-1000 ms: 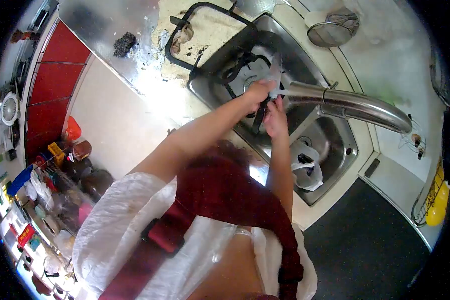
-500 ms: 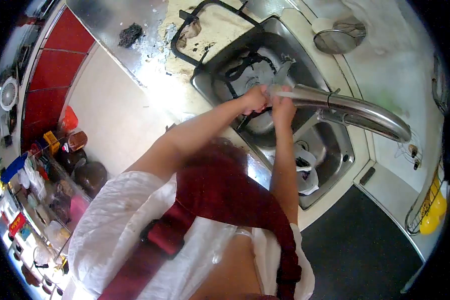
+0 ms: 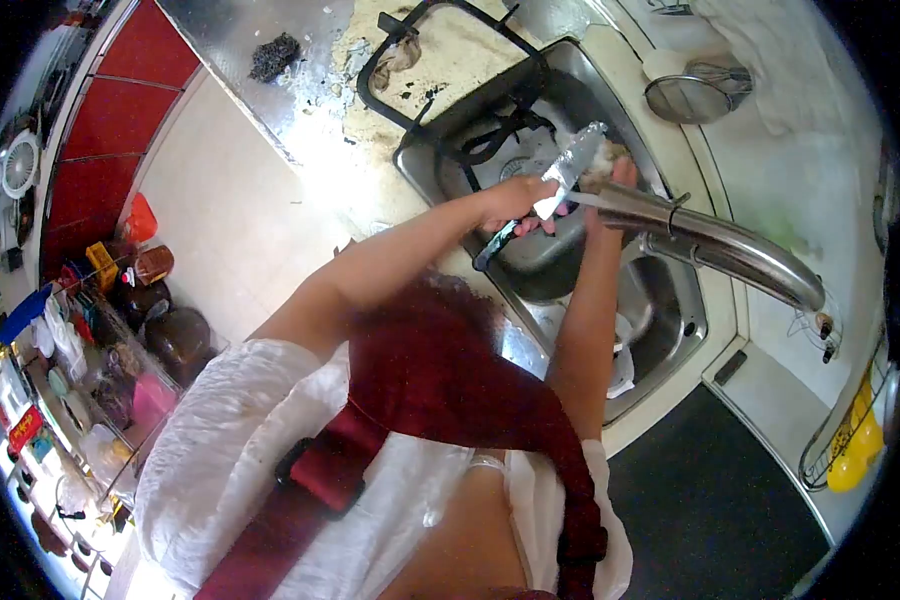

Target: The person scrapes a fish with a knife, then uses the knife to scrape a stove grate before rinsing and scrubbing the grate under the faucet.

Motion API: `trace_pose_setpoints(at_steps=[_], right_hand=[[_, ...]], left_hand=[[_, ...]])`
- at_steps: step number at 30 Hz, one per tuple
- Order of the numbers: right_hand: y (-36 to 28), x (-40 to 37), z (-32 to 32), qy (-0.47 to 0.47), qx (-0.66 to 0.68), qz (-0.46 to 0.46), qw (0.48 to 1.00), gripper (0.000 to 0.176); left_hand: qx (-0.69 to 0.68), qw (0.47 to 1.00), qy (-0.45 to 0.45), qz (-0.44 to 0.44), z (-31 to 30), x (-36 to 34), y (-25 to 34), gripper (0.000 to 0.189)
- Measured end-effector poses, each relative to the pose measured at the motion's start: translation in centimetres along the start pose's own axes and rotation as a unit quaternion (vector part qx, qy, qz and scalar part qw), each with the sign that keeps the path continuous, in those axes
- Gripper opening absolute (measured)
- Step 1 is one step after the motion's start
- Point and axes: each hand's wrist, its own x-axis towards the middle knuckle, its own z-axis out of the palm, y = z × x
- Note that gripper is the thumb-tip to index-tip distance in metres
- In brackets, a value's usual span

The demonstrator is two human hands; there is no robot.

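Over the larger sink basin (image 3: 550, 275), my left hand (image 3: 518, 203) is closed round a knife, its dark handle sticking out below my fingers. The broad knife blade (image 3: 574, 165) points up and away, shiny and spotted with white, perhaps suds. Beside the blade, my right hand (image 3: 618, 185) is closed on a pale, crumpled scrubber or cloth (image 3: 604, 160). The steel faucet (image 3: 710, 232) hides part of that hand. In the basin under the knife lies a black stove grate (image 3: 500, 140), partly covered by my hands.
A second grate (image 3: 432, 112) leans across the basin's left rim. A dark scouring pad (image 3: 274, 58) and a crumpled cloth (image 3: 398, 60) lie on the dirty worktop. A strainer (image 3: 688, 98) rests behind the sink. The smaller basin (image 3: 665, 300) holds a white item.
The knife has come up into clear view in my left hand. My right hand has moved away to the right and up, with the pale scrubber now showing beside the blade.
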Motion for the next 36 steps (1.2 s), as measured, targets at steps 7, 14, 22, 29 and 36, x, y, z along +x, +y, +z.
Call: trace_pose_setpoints(at_steps=[7,14,22,29,36], right_hand=[[-7.4,-8.3,2.7,-0.114,0.039,0.188,0.975,0.038],[-3.5,-5.1,4.6,0.039,0.217,0.137,0.966,0.045],[0.6,1.0,2.3,0.085,0.139,0.130,0.978,0.042],[1.7,-0.1,-2.2,-0.015,0.115,-0.058,0.992,0.040],[-6.8,-6.7,2.5,0.008,0.136,-0.009,0.991,0.046]], left_hand=[[0.139,0.982,0.126,0.027,1.0,0.8,-0.1,0.023],[0.156,0.980,0.084,0.092,1.8,0.0,-1.1,0.022],[0.162,0.985,0.048,0.031,0.4,-1.2,-2.7,0.025],[0.021,0.997,0.069,-0.012,-1.0,0.0,-3.8,0.026],[0.038,0.992,0.085,0.085,1.4,0.5,0.6,0.026]])
